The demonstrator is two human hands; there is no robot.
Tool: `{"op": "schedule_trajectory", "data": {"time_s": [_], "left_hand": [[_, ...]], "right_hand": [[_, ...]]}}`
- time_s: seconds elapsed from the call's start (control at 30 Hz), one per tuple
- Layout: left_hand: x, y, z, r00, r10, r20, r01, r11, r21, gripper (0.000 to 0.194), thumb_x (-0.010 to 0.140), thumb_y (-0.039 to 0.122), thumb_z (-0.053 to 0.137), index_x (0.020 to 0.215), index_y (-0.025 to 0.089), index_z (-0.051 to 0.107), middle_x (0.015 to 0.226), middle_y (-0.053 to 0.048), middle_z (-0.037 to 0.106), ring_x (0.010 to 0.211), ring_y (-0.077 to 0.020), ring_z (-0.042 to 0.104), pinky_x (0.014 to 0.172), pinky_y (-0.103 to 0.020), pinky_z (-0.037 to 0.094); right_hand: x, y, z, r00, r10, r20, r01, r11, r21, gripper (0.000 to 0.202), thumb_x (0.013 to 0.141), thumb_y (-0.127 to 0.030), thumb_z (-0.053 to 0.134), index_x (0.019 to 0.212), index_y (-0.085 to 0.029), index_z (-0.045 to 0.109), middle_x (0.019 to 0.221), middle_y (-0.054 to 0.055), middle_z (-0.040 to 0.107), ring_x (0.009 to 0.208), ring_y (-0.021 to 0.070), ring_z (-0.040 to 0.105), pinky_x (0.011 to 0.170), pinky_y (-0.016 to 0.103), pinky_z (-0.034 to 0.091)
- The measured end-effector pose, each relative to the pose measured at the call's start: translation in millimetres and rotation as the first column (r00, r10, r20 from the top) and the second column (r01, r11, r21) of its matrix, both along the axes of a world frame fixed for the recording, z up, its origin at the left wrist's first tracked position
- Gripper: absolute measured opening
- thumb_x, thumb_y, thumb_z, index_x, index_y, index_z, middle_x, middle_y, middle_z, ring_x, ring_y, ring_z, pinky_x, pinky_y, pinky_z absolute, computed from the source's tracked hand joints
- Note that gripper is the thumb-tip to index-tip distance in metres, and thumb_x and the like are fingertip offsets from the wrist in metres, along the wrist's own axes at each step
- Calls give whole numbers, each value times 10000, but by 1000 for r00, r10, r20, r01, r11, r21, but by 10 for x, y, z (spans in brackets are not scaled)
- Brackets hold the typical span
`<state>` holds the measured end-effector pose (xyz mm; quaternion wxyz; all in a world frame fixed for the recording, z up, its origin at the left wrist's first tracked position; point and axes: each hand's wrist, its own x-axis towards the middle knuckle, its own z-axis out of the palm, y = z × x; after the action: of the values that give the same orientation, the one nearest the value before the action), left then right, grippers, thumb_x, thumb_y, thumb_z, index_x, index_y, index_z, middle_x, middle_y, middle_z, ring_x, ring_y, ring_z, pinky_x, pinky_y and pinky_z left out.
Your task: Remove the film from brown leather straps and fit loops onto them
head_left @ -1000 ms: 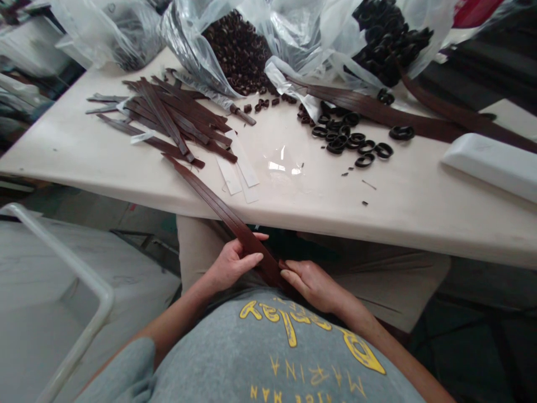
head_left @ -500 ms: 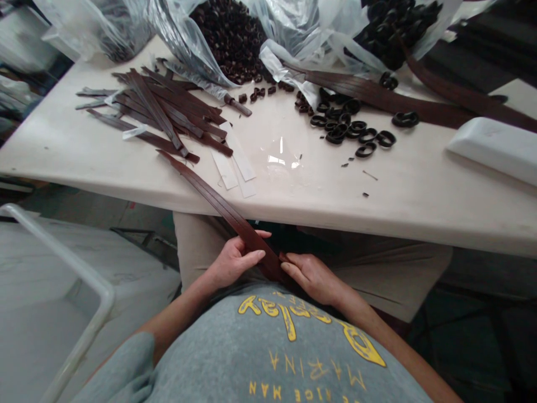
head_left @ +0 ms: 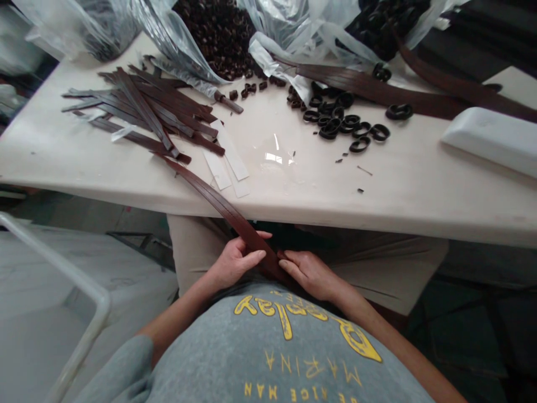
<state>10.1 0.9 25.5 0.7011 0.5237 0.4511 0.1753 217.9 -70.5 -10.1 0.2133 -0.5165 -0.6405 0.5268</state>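
Note:
A dark brown leather strap with stitch lines runs from my lap over the table's front edge, its far end near a heap of similar straps. My left hand is closed around it, with thumb on top and fingers underneath. Close beside it, my right hand pinches at the strap's right edge near my shirt. A small dark bit shows at those fingertips, too small to name. The near end of the strap is hidden against my shirt and behind my right hand.
A heap of brown straps and white strips lie on the table. Black loops are scattered to the right. Plastic bags of loops stand behind, and a white block lies at right.
The view has shifted slightly, so the table things sit further left and a little higher. The strap bows a bit more. Both hands keep nearly the same hold.

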Motion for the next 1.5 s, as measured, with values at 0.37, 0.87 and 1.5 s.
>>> {"op": "schedule_trajectory", "data": {"time_s": [0.37, 0.87, 1.5], "left_hand": [[-45, -37, -9, 1000, 13, 17, -14, 1000, 16, 425, 810, 307, 707, 1203, 156, 642, 947, -58, 753, 830, -199, 696, 774, -304, 562], [-89, 55, 38, 1000, 23, 4, -23, 998, 53, 463, 811, 310, 706, 1234, 144, 623, 932, -52, 748, 827, -186, 688, 798, -305, 562], [48, 107, 11, 997, -56, 44, 53, 997, 55, 446, 818, 290, 687, 1232, 139, 621, 902, -57, 743, 782, -178, 690, 730, -277, 565]], "right_hand": [[-15, -30, 0, 1000, 8, 20, -8, 1000, 3, 314, 1023, -379, 400, 852, -193, 587, 826, 39, 644, 731, 184, 572, 665, 270, 374], [-2, -12, 33, 999, 44, 1, -44, 998, -40, 329, 1015, -373, 389, 822, -181, 574, 787, 29, 621, 694, 166, 552, 639, 261, 367], [91, 41, 94, 996, 72, -48, -72, 997, -1, 345, 1006, -373, 377, 783, -172, 546, 739, 12, 563, 666, 154, 489, 631, 261, 345]]}}
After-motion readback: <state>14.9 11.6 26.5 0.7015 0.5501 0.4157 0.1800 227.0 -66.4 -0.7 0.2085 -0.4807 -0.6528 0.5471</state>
